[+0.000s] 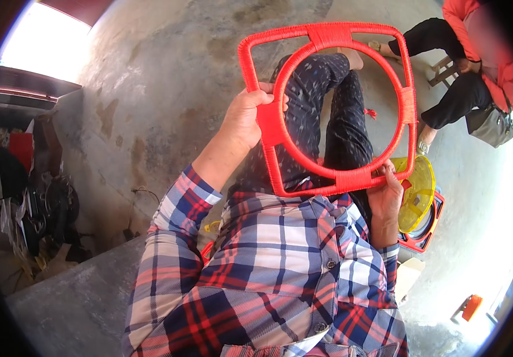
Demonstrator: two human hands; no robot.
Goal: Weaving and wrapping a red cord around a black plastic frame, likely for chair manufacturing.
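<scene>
I hold up a red frame (329,35), a rounded square wrapped in red cord with a ring inside it. My left hand (246,116) grips its left side where ring and outer edge meet. My right hand (385,191) clasps the lower right corner. Through the ring I see my legs in dark dotted trousers (328,107), stretched out over the concrete floor. A short loose end of red cord (371,112) hangs inside the ring near its right side.
A yellow wire piece (416,193) lies on another red frame (429,232) by my right hip. A seated person in an orange top (476,41) with a grey bag (491,125) is at the upper right. Dark clutter (36,208) fills the left side. A small orange object (472,306) lies at lower right.
</scene>
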